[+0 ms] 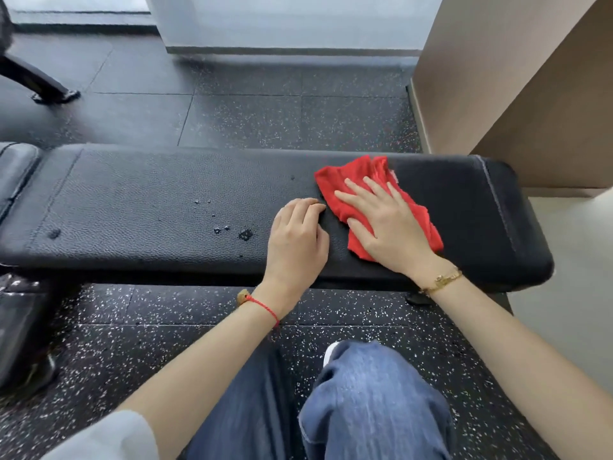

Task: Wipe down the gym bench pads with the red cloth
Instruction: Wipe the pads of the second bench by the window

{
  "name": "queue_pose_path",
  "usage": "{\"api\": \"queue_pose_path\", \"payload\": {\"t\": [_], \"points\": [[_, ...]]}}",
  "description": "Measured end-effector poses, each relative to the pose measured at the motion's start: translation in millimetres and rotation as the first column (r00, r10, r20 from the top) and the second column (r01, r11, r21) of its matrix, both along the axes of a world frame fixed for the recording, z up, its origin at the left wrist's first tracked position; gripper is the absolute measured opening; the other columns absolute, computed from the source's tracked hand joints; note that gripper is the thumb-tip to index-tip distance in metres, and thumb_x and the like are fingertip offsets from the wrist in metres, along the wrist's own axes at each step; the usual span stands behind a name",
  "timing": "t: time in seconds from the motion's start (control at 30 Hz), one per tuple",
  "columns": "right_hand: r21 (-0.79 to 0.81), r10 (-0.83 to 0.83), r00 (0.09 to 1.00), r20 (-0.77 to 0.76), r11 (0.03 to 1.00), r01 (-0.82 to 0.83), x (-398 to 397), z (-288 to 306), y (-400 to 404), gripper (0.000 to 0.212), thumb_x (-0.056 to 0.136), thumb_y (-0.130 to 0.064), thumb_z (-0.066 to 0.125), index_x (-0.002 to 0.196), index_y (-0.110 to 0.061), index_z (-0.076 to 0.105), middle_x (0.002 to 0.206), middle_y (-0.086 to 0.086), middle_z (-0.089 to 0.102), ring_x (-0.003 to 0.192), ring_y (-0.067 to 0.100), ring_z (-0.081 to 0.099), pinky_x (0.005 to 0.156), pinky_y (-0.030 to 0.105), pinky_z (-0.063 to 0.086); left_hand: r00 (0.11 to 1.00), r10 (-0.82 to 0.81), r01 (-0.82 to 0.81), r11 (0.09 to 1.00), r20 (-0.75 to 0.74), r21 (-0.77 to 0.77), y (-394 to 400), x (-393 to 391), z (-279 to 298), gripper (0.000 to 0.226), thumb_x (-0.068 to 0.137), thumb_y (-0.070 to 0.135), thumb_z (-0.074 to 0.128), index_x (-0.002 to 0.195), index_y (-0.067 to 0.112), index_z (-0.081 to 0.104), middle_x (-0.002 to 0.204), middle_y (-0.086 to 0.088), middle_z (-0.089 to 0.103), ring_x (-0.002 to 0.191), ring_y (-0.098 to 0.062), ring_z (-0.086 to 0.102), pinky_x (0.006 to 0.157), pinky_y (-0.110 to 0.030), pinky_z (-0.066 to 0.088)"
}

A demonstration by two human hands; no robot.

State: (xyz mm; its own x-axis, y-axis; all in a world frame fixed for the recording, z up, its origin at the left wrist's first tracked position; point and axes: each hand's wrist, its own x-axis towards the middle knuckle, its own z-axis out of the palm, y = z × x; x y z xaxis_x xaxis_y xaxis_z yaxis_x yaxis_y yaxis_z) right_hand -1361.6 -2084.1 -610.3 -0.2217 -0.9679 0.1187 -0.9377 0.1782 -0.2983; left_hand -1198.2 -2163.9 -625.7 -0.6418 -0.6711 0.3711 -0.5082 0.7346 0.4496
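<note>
A long black padded gym bench pad [139,197] runs across the view, with small scuffs and holes near its middle. On its right part lies the red cloth [358,174], crumpled. My right hand [386,224] presses flat on the cloth, fingers spread. Just left of the cloth, my left hand [297,239] rests on the bare pad with curled fingers and holds nothing. A second, smaller black pad [15,167] adjoins the long one at the far left.
Speckled black rubber floor lies in front of and behind the bench. A brown wall corner [491,94] stands at the right, close to the bench end. A black machine leg [43,84] is at the back left. My knees in jeans are below.
</note>
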Motion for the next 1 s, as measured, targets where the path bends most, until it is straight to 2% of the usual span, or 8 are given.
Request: {"api": "queue_pose_path", "payload": {"t": [0.17, 0.33, 0.43, 0.6, 0.67, 0.87, 0.93, 1.0], "points": [[-0.041, -0.192, 0.981, 0.029, 0.98, 0.193, 6.0, -2.8, 23.3, 0.044, 0.097, -0.03, 0.047, 0.14, -0.032, 0.046, 0.154, -0.008, 0.036, 0.147, 0.02, 0.024, 0.121, 0.045, 0.013, 0.987, -0.115, 0.106, 0.991, -0.113, -0.076, -16.9, 32.7, 13.2, 0.031, 0.087, 0.003, 0.055, 0.116, 0.002, 0.065, 0.121, -0.01, 0.064, 0.118, -0.03, 0.055, 0.108, -0.039, 0.041], [0.02, -0.427, 0.904, 0.027, 0.904, 0.426, 16.0, 2.3, -21.2, 0.045, 0.099, -0.031, 0.041, 0.144, -0.028, 0.043, 0.158, -0.005, 0.03, 0.147, 0.023, 0.02, 0.121, 0.044, 0.008, 0.996, 0.008, -0.02, 0.991, -0.09, -0.135, -68.3, 97.4, 22.3, 0.03, 0.092, 0.009, 0.052, 0.12, 0.007, 0.063, 0.124, -0.007, 0.063, 0.122, -0.028, 0.053, 0.108, -0.039, 0.04], [0.021, -0.378, 0.926, 0.017, 0.926, 0.378, 46.3, 5.3, -51.1, 0.045, 0.098, -0.032, 0.04, 0.144, -0.029, 0.043, 0.158, -0.005, 0.03, 0.147, 0.022, 0.022, 0.121, 0.044, 0.006, 0.996, 0.077, -0.082, 0.984, -0.04, -0.158, -98.7, 132.3, 16.3, 0.03, 0.091, 0.007, 0.053, 0.12, 0.006, 0.063, 0.122, -0.009, 0.064, 0.12, -0.03, 0.054, 0.105, -0.043, 0.041], [0.022, -0.053, 0.998, -0.03, 0.998, 0.053, 118.5, 0.5, -59.4, 0.045, 0.096, -0.033, 0.047, 0.141, -0.033, 0.046, 0.155, -0.008, 0.034, 0.146, 0.018, 0.025, 0.12, 0.043, 0.011, 0.994, 0.109, -0.104, 0.982, 0.021, -0.16, -130.0, 159.1, -3.0, 0.028, 0.091, 0.007, 0.054, 0.117, 0.007, 0.064, 0.118, -0.011, 0.065, 0.117, -0.032, 0.056, 0.101, -0.046, 0.042], [0.001, -0.014, 0.999, -0.03, 1.0, 0.014, 120.2, -2.5, -43.7, 0.045, 0.095, -0.033, 0.048, 0.14, -0.033, 0.047, 0.154, -0.009, 0.036, 0.145, 0.018, 0.027, 0.12, 0.042, 0.014, 0.993, 0.113, -0.109, 0.983, 0.019, -0.149, -138.2, 164.1, -7.2, 0.027, 0.092, 0.008, 0.052, 0.116, 0.007, 0.064, 0.118, -0.011, 0.065, 0.116, -0.032, 0.056, 0.101, -0.046, 0.042], [0.017, -0.436, 0.9, 0.008, 0.9, 0.436, 61.5, 0.1, -44.5, 0.045, 0.098, -0.033, 0.043, 0.142, -0.031, 0.044, 0.157, -0.005, 0.032, 0.145, 0.022, 0.026, 0.12, 0.044, 0.016, 0.994, 0.11, -0.11, 0.99, -0.002, -0.083, -143.6, 166.1, -12.9, 0.026, 0.09, 0.013, 0.051, 0.113, 0.01, 0.064, 0.117, -0.008, 0.064, 0.116, -0.03, 0.054, 0.101, -0.045, 0.041], [0.039, -0.475, 0.88, 0.002, 0.879, 0.475, 63.6, 3.1, -68.6, 0.046, 0.098, -0.034, 0.04, 0.144, -0.031, 0.042, 0.158, -0.005, 0.029, 0.146, 0.023, 0.024, 0.12, 0.044, 0.012, 0.993, 0.114, -0.114, 0.991, -0.004, -0.073, -143.4, 166.0, -14.3, 0.027, 0.089, 0.014, 0.05, 0.112, 0.011, 0.063, 0.117, -0.008, 0.064, 0.116, -0.029, 0.054, 0.102, -0.045, 0.041], [0.04, -0.397, 0.918, -0.008, 0.917, 0.397, 84.0, 3.9, -94.7, 0.046, 0.098, -0.034, 0.04, 0.144, -0.031, 0.041, 0.158, -0.005, 0.029, 0.146, 0.022, 0.023, 0.121, 0.044, 0.01, 0.994, 0.112, -0.113, 0.991, -0.01, -0.07, -143.2, 167.5, -15.0, 0.028, 0.088, 0.015, 0.049, 0.112, 0.011, 0.063, 0.117, -0.007, 0.064, 0.115, -0.029, 0.054, 0.101, -0.045, 0.041]]}}
